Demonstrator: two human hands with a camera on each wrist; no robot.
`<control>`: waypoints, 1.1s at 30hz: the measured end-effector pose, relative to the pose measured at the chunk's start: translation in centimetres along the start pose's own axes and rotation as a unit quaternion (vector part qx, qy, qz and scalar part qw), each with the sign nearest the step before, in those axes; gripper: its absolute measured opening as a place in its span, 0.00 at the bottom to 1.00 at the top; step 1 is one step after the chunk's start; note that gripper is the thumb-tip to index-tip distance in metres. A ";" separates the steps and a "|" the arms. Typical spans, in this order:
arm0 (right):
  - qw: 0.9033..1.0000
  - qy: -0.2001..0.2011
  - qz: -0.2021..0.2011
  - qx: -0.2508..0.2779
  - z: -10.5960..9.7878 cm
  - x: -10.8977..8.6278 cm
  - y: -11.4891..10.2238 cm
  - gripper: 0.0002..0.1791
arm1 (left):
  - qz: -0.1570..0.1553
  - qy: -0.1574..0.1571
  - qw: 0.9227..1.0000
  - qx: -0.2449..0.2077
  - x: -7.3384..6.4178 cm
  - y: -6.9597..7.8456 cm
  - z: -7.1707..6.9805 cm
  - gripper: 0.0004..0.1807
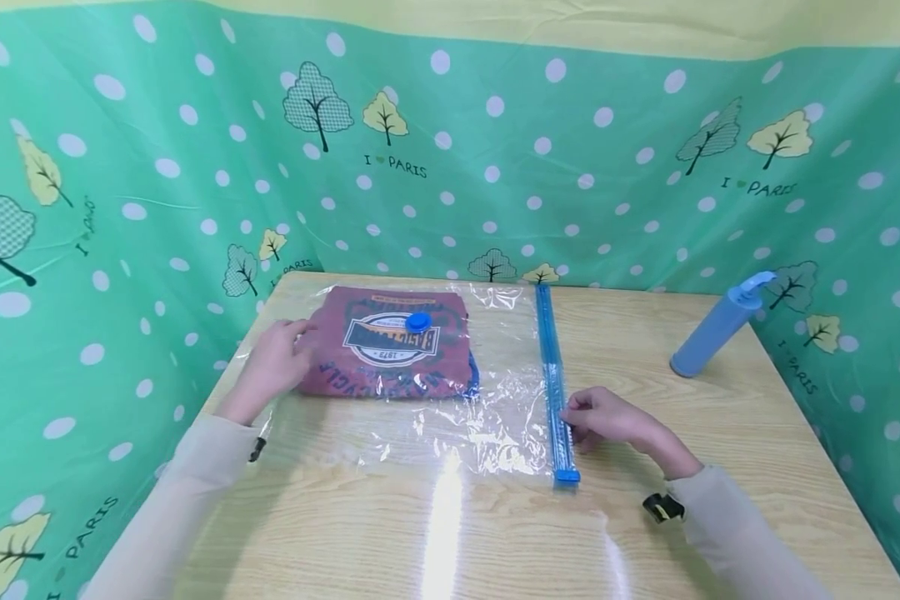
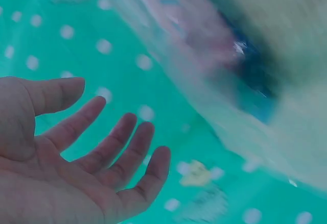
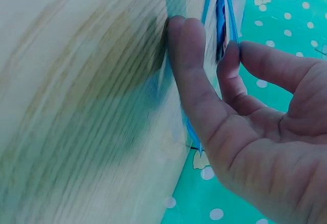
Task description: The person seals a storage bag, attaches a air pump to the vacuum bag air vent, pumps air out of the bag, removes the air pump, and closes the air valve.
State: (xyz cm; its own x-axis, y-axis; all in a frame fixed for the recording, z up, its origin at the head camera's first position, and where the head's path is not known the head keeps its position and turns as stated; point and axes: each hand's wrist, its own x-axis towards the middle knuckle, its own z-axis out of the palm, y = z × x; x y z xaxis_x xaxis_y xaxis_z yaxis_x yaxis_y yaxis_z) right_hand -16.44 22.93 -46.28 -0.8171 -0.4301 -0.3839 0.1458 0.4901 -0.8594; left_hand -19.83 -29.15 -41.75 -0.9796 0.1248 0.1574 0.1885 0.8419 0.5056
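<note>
A clear vacuum storage bag [image 1: 495, 417] lies flat on the table, its blue zip strip [image 1: 549, 358] running along the right end. Inside is a folded maroon garment [image 1: 330, 333] with a printed round emblem, under the bag's round blue valve [image 1: 418, 322]. My right hand [image 1: 607, 417] pinches the bag's edge at the zip between thumb and index finger; in the right wrist view the thumb [image 3: 276, 66] presses the blue strip. My left hand [image 1: 277, 362] hovers by the garment's left side, and in the left wrist view its fingers [image 2: 122, 137] are spread, holding nothing.
A blue hand pump [image 1: 712, 333] stands on the right side of the wooden table [image 1: 510, 542]. A green dotted cloth [image 1: 450, 200] with tree prints hangs behind the table and along both sides. A blue slider [image 1: 567, 476] sits at the zip's near end.
</note>
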 end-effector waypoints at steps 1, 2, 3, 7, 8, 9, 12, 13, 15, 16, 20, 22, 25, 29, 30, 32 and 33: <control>1.000 -0.006 -0.001 0.015 0.0 0.0 0.0 0.11 | 0.008 0.000 1.000 -0.007 -0.1 0.8 0.3 0.22; 1.000 -0.011 -0.003 0.027 0.0 0.0 0.1 0.11 | 0.015 0.001 1.000 -0.014 -0.1 1.7 0.6 0.22; 0.999 -0.015 -0.004 0.039 0.0 0.0 0.1 0.11 | 0.026 0.002 1.000 -0.017 -0.1 2.5 0.9 0.22; 0.997 -0.022 -0.004 0.073 0.0 0.0 0.1 0.10 | 0.061 0.005 0.998 -0.016 -0.4 5.9 2.3 0.21; 0.997 -0.019 0.000 0.080 0.0 0.1 0.1 0.10 | 0.072 0.006 0.997 -0.015 -0.4 6.7 2.6 0.21; 0.996 -0.017 0.002 0.086 0.0 0.1 0.0 0.09 | 0.081 0.004 0.997 -0.015 -0.5 7.6 2.9 0.21; 0.995 -0.007 0.006 0.099 0.1 0.1 -0.2 0.09 | 0.111 -0.001 0.993 -0.025 -0.9 10.1 3.6 0.20; 0.995 -0.005 0.006 0.102 0.1 0.1 -0.3 0.09 | 0.125 -0.001 0.992 -0.030 -1.0 10.8 3.8 0.20; 0.995 -0.002 0.004 0.103 0.1 0.1 -0.5 0.09 | 0.152 -0.003 0.988 -0.040 -1.4 12.2 4.1 0.19; 0.995 -0.001 0.002 0.104 0.1 0.1 -0.6 0.09 | 0.167 -0.003 0.985 -0.043 -1.5 12.9 4.2 0.18; 0.994 -0.001 -0.005 0.112 0.1 0.0 -0.9 0.10 | 0.217 -0.009 0.975 -0.049 -2.3 15.4 4.9 0.15; 0.993 0.001 -0.007 0.119 0.0 0.0 -1.0 0.10 | 0.238 -0.015 0.970 -0.049 -2.6 16.5 5.2 0.13; 0.991 0.006 -0.006 0.131 0.0 0.0 -1.1 0.10 | 0.268 -0.022 0.962 -0.050 -3.1 18.1 5.9 0.10; 0.989 0.012 -0.007 0.147 0.0 0.0 -1.4 0.10 | 0.298 -0.039 0.952 -0.055 -3.9 19.7 6.9 0.08; 0.988 0.013 -0.009 0.151 0.0 0.0 -1.4 0.10 | 0.303 -0.043 0.950 -0.056 -4.0 20.1 7.1 0.08; 0.987 0.014 -0.010 0.159 0.0 0.0 -1.6 0.11 | 0.313 -0.051 0.947 -0.058 -4.4 20.7 7.7 0.07; 0.986 0.015 -0.010 0.163 0.0 0.0 -1.7 0.11 | 0.318 -0.056 0.945 -0.061 -4.5 21.0 7.9 0.07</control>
State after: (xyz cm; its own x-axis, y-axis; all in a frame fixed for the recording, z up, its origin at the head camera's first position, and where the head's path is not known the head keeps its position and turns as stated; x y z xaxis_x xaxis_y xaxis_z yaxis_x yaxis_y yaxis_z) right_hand -16.74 22.09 -44.83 -0.8372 -0.4123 -0.3593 0.2964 0.2099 -0.9317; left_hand -11.97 -7.90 -38.60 -0.6660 0.6452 0.3743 0.7406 0.5122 0.4349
